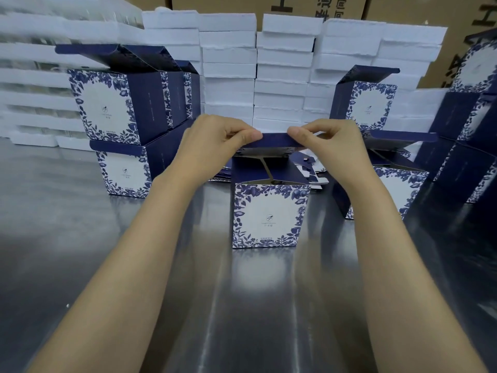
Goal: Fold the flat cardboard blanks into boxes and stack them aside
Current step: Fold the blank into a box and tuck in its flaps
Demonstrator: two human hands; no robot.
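I am watching one blue-and-white floral box (270, 215) standing upright on the steel surface (80, 238), just right of centre, with its printed front facing the camera. The left hand (212, 141) and the right hand (330, 144) are both holding the dark blue lid flap (274, 140) by its top edge. The fingers (252, 135) of each hand are pinching that edge, thumbs toward me, and a short stretch of flap is showing between them. The lid is standing raised over the open mouth of the box.

A broad bare band of the surface is lying between the box and me, under both forearms. On the left, a clear gap is separating the box from the left stack (122, 170). On the right, the neighbouring box (398, 189) is sitting near, its lid standing open. A loose pile of flat blanks (309, 170) is lying just behind the box.

I am counting three folded boxes on the left: two stacked, and a third (191, 95) showing behind the upper one. On the right I am counting two, the neighbour and a higher one (365, 103) behind it. A dark stack (470, 130) is crowding the far right edge, and I cannot tell how many it holds. White foam slabs (282, 76) are walling off the back in columns, with brown cartons (295, 6) behind them.
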